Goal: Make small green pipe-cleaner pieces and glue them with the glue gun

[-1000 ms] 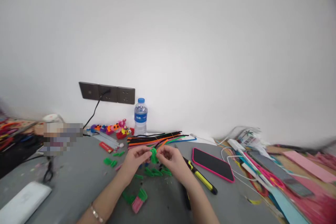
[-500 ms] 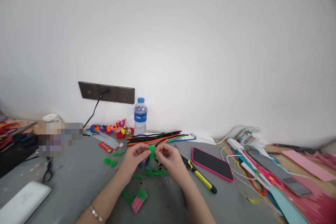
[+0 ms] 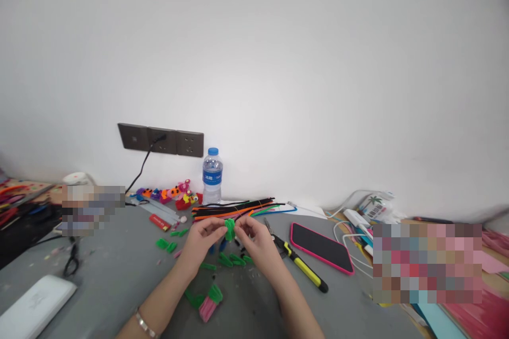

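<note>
A small green fuzzy piece (image 3: 229,229) is pinched between my left hand (image 3: 207,237) and my right hand (image 3: 253,235), above the grey table (image 3: 131,275). Both hands have their thumbs and forefingers closed on it from either side. Several green loops (image 3: 237,259) lie on the table beneath and beyond my wrists. Nearer to me, between my forearms, lies a pink and green bundle (image 3: 209,304). More green pieces (image 3: 166,245) rest to the left of my left hand.
Behind my hands are fuzzy sticks (image 3: 238,208) and a water bottle (image 3: 212,176). Yellow-black pliers (image 3: 306,270) and a pink-rimmed phone (image 3: 322,248) lie to the right. A white device (image 3: 35,304) sits front left; small colourful figures (image 3: 175,193) stand by the wall.
My right hand and forearm have shifted very slightly, and the green piece between my fingers looks a little turned. Otherwise the table looks the same.
</note>
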### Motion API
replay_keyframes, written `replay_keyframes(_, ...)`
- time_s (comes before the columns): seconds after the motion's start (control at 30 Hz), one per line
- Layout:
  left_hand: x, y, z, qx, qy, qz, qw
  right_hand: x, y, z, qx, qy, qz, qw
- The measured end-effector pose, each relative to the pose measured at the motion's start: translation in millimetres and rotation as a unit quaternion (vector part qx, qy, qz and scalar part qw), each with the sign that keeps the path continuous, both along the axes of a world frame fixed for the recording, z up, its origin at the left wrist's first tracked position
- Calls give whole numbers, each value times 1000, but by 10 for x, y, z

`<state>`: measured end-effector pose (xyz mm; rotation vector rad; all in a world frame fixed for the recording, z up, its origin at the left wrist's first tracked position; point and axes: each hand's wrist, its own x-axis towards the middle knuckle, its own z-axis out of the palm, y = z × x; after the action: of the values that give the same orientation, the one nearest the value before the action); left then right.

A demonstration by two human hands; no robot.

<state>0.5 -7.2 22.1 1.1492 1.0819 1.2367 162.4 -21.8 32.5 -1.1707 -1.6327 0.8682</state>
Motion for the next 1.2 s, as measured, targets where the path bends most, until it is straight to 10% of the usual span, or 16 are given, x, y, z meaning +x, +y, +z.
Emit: replay_keyframes(1.2,-28,53,-156,98,58,19,993,-93,-13,16,26,13,-58,998)
